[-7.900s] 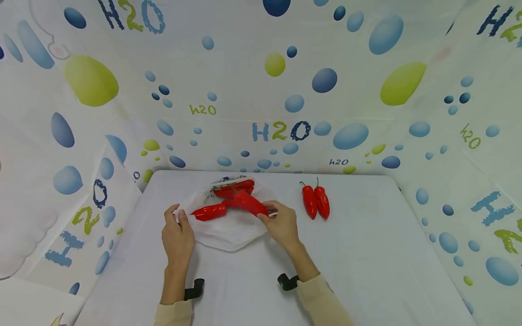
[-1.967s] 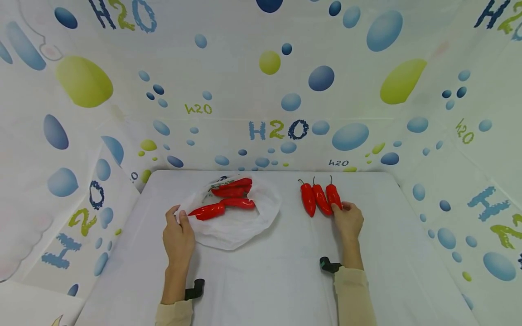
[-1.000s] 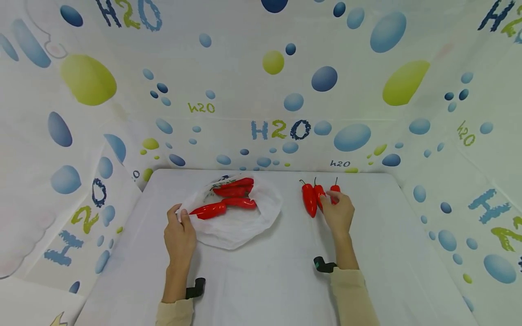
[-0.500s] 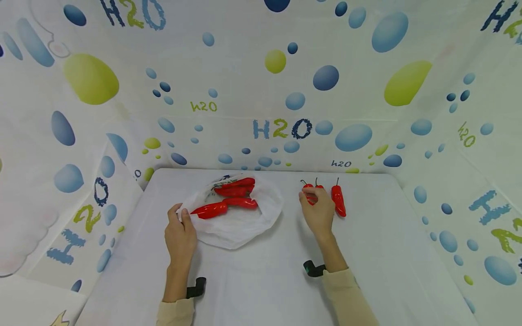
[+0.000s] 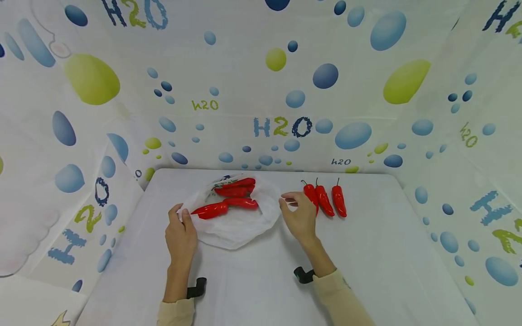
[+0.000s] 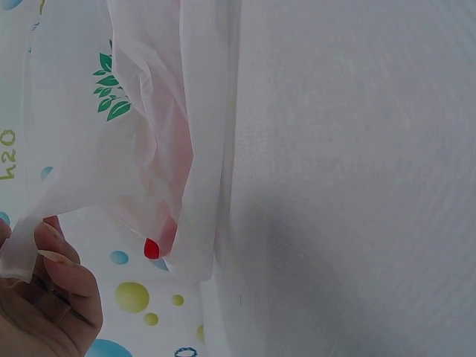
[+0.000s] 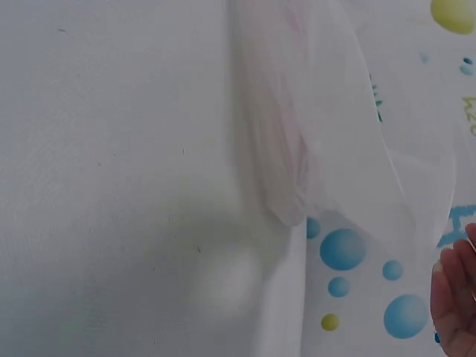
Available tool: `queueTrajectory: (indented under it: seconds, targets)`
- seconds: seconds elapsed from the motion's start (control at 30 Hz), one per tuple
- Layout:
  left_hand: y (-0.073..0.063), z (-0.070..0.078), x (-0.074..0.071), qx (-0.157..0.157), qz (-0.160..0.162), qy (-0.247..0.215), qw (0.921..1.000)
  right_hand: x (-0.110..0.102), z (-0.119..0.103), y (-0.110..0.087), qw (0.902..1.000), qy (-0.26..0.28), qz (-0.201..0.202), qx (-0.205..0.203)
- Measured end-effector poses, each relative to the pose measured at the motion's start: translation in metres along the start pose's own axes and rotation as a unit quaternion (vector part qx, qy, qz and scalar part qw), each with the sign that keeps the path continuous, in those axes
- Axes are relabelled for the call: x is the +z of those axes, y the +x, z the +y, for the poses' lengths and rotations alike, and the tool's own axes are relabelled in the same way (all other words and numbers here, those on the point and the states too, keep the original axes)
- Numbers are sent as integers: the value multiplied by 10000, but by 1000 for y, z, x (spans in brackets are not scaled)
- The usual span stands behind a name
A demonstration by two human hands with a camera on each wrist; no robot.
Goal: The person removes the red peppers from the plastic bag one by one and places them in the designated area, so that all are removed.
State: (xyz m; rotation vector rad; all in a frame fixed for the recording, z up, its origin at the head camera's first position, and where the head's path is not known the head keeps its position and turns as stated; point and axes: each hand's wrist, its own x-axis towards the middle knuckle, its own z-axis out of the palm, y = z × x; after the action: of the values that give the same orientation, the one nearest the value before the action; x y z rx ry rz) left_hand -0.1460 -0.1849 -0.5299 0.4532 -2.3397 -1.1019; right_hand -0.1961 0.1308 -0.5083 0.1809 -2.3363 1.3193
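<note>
A white plastic bag (image 5: pixel 236 237) lies on the table with its mouth spread wide. Several red chili peppers (image 5: pixel 210 210) are inside it. My left hand (image 5: pixel 181 237) pinches the bag's left rim between thumb and fingers; the left wrist view shows the thin plastic (image 6: pixel 18 256) caught there. My right hand (image 5: pixel 301 217) hovers beside the bag's right rim, thumb and fingers parted with no pepper between them. In the right wrist view its fingers (image 7: pixel 451 286) are close to the bag's edge, and whether they touch it is unclear.
Three red chili peppers stand in a row right of the bag: the left one (image 5: pixel 310 192) is partly hidden by my right hand, beside a middle one (image 5: pixel 324 201) and a right one (image 5: pixel 339 202). A patterned curtain (image 5: pixel 228 68) rises behind the white table (image 5: pixel 387 249).
After setting a third pepper down in the row on the right, my right hand has moved left, back to the bag's right side. My left hand has kept its hold on the rim.
</note>
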Motion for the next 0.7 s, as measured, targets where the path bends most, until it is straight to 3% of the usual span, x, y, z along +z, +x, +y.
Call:
queueTrajectory:
  seconds: [0.7]
  targets:
    - [1, -1, 1, 177, 66, -11, 9998, 44, -11, -12, 9895, -171, -1267, -668]
